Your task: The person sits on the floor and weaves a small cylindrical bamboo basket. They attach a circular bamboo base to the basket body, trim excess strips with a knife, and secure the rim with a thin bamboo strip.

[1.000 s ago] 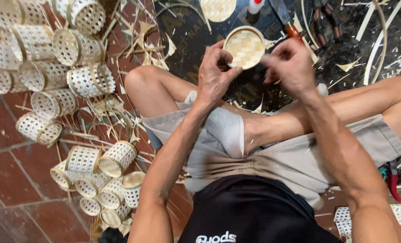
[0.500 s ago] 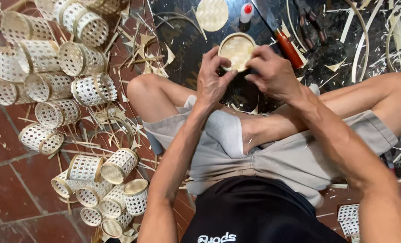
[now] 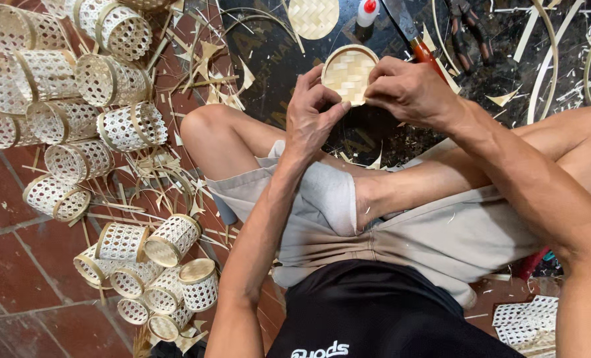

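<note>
I sit cross-legged on the floor. Both hands hold a small round woven bamboo lid [image 3: 348,71] with a thin hoop rim, above a dark mat. My left hand [image 3: 314,113] grips its lower left edge with thumb and fingers. My right hand [image 3: 408,89] pinches its right edge, fingers curled over the rim. Part of the lid's right side is hidden under my right fingers.
Several open-weave bamboo cylinders [image 3: 76,86] lie piled at the left, more baskets [image 3: 156,265] near my left knee. On the dark mat [image 3: 269,59] lie a flat woven disc [image 3: 314,16], a glue bottle [image 3: 367,12], a red-handled knife [image 3: 414,36], pliers [image 3: 464,30], bamboo strips and scraps.
The view has tilted, so the lid and hands sit a little lower in the picture. My right fingers have shifted along the lid's right rim. Both hands keep their hold.
</note>
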Available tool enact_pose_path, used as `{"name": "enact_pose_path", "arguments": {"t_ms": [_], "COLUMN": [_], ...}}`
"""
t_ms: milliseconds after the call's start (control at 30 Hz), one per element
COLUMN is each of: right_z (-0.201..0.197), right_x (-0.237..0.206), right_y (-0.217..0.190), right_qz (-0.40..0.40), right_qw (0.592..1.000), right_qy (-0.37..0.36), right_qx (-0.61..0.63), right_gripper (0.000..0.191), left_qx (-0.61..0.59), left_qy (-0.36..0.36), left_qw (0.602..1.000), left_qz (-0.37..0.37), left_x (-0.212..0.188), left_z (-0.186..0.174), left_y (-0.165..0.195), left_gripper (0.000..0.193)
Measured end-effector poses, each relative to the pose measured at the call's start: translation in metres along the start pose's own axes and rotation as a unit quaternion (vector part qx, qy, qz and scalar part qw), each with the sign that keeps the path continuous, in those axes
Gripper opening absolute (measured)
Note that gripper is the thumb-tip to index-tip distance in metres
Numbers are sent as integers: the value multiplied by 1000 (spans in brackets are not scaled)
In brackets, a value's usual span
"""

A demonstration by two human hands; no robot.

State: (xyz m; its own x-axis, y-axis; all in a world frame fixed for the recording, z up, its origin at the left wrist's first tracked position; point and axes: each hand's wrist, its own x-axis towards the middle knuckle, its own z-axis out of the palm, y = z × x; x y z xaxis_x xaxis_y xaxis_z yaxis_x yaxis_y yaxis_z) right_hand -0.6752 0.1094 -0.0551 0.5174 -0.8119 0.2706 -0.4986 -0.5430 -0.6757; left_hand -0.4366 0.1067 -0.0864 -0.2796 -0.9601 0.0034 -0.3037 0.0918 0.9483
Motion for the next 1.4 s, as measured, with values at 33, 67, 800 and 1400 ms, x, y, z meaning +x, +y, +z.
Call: {"name": "enact_pose_path", "arguments": {"t_ms": [33, 67, 800, 1400], "right_z": [1, 2, -1, 11], "right_x": [-1, -2, -4, -60], "right_y": [-1, -3, -1, -8], "right_qz": [6, 14, -63, -158], "right_qw": [1000, 1000, 994, 981], "right_qy": [0, -1, -9, 44], "right_qx": [-7, -16, -88, -101], "right_gripper": [12, 12, 16, 27], "left_qx": [4, 7, 215, 349], "left_qy": [-1, -4, 51, -88], "left_qw": [1000, 1000, 958, 828], "left_qz": [8, 17, 181, 431], "left_x": [0, 0, -10, -20], "left_z": [-1, 0, 3, -10], "left_y": [0, 0, 26, 27], "left_gripper": [17, 18, 25, 14]}}
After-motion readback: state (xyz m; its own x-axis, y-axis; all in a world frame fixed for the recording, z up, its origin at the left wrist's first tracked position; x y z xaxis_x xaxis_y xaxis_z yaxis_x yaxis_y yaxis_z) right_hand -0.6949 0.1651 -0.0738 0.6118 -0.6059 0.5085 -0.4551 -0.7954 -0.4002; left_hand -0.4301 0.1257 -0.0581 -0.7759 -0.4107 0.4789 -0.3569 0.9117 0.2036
